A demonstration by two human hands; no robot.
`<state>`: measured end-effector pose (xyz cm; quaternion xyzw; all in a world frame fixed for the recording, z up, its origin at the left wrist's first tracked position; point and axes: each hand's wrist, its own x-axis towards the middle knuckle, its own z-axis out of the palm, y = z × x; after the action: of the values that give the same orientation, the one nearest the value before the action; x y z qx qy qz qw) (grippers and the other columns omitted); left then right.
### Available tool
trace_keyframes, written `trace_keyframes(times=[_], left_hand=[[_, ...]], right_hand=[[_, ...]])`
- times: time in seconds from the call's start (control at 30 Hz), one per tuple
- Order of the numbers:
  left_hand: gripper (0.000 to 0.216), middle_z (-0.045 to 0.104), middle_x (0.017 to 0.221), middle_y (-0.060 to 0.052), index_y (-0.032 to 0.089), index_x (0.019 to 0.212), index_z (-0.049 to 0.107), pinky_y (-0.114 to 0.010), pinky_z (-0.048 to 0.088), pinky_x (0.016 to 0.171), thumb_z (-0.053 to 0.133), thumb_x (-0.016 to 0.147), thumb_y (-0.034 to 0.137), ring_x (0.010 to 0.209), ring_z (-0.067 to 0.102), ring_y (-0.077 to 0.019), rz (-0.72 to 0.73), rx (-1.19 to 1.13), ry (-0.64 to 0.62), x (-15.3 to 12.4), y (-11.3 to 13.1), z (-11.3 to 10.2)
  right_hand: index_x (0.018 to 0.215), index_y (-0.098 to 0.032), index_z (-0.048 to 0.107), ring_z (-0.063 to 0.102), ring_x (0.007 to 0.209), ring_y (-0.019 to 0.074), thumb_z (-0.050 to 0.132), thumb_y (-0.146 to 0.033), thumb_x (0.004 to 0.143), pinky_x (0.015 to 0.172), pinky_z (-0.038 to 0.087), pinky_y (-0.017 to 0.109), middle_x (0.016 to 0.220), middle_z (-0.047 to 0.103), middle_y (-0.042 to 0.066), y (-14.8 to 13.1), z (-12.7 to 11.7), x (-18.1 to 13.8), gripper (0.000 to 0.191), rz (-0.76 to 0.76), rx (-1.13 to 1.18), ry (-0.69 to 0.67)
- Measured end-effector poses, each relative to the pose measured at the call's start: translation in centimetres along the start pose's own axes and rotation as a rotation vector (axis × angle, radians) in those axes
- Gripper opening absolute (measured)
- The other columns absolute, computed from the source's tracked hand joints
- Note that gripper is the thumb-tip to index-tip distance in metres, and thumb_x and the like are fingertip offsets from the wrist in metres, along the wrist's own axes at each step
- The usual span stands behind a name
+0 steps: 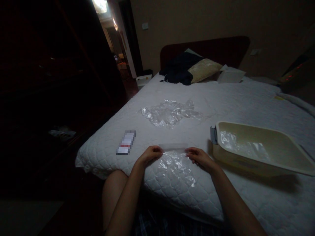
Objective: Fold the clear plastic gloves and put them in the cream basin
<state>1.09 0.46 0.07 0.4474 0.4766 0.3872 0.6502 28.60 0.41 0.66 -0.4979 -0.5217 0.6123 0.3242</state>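
The quilted bed cover [187, 108] is white with a stitched rounded pattern. The plastic bag [176, 167] and the heap of plastic bags [169, 113] are clear and glossy. The tub [261, 164] is cream with a grey latch. The headboard [209, 49] is dark red, the pillow [204, 69] beige.

Both forearms bare, no sleeves; left hand [150, 154], right hand [199, 158] ungloved; dark plaid shorts [157, 223]; knee bare.

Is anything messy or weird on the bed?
A little. A heap of crumpled clear plastic bags lies loose in the middle of the bed. The beige tub sits tilted on the soft quilt, with one bag inside. The left hand and right hand pinch another clear bag flat between them.
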Motion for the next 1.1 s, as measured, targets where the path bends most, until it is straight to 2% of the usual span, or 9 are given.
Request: trace_keyframes(times=[0.17, 0.37, 0.5, 0.67, 0.83, 0.97, 1.1], left_hand=[[0.021, 0.056, 0.060, 0.002, 0.011, 0.068, 0.061, -0.017, 0.033, 0.051, 0.073, 0.053, 0.018, 0.053, 0.049, -0.0060, 0.003, 0.000, 0.005, -0.1, 0.0, 0.0], [0.026, 0.055, 0.058, 0.001, 0.010, 0.069, 0.062, -0.019, 0.034, 0.052, 0.075, 0.051, 0.024, 0.053, 0.049, -0.0077, -0.008, 0.056, 0.037, -0.1, -0.3, -0.2], [0.024, 0.056, 0.060, 0.000, 0.010, 0.070, 0.064, -0.020, 0.035, 0.053, 0.073, 0.052, 0.022, 0.055, 0.049, -0.0083, 0.046, 0.079, 0.002, -0.4, -0.2, -0.3], [0.013, 0.060, 0.068, -0.003, 0.011, 0.064, 0.065, -0.022, 0.039, 0.061, 0.068, 0.053, 0.016, 0.066, 0.053, -0.0130, 0.141, 0.127, 0.020, -0.3, -0.4, -0.3], [0.004, 0.061, 0.072, -0.004, 0.014, 0.058, 0.065, -0.026, 0.041, 0.071, 0.064, 0.054, 0.012, 0.072, 0.055, -0.0151, 0.276, 0.213, 0.118, 0.1, -1.3, -0.2], [0.007, 0.060, 0.073, -0.004, 0.015, 0.059, 0.066, -0.025, 0.042, 0.069, 0.060, 0.057, 0.010, 0.074, 0.056, -0.0149, 0.356, 0.223, 0.203, 0.1, -1.6, 0.3], [0.007, 0.060, 0.074, -0.004, 0.015, 0.064, 0.065, -0.023, 0.041, 0.065, 0.062, 0.058, 0.016, 0.073, 0.055, -0.0143, 0.333, 0.217, 0.291, 0.0, -1.7, 0.8]], right_hand=[[0.081, -0.015, 0.060, 0.045, 0.044, 0.0062, 0.065, -0.040, 0.063, 0.037, 0.027, 0.018, 0.057, 0.052, -0.003, 0.1, 0.1, -0.2, 0.031, -0.031, -0.017, 0.034], [0.084, -0.015, 0.063, 0.048, 0.047, 0.0079, 0.065, -0.035, 0.062, 0.038, 0.030, 0.018, 0.060, 0.056, -0.001, 0.7, -0.2, 0.0, 0.030, -0.030, 0.004, 0.055], [0.085, -0.015, 0.064, 0.046, 0.045, 0.0072, 0.063, -0.035, 0.064, 0.038, 0.030, 0.018, 0.056, 0.055, -0.001, 0.8, -0.3, -0.1, 0.030, -0.031, 0.001, 0.050], [0.085, -0.015, 0.065, 0.047, 0.046, 0.0080, 0.064, -0.034, 0.062, 0.038, 0.031, 0.018, 0.055, 0.056, 0.000, 0.7, -0.1, -0.2, 0.030, -0.014, 0.017, 0.074], [0.083, -0.014, 0.066, 0.045, 0.044, 0.0077, 0.060, -0.031, 0.062, 0.038, 0.031, 0.018, 0.053, 0.055, -0.001, 0.7, -0.1, -0.1, 0.027, -0.026, 0.014, 0.088], [0.086, -0.015, 0.064, 0.046, 0.045, 0.0080, 0.057, -0.031, 0.065, 0.038, 0.030, 0.018, 0.054, 0.055, -0.001, 0.2, 0.0, -0.4, 0.027, -0.025, 0.023, 0.081], [0.090, -0.019, 0.058, 0.047, 0.045, 0.0077, 0.059, -0.041, 0.068, 0.037, 0.029, 0.017, 0.059, 0.054, -0.002, -0.3, 0.3, -1.0, 0.031, -0.019, 0.071, 0.108]])
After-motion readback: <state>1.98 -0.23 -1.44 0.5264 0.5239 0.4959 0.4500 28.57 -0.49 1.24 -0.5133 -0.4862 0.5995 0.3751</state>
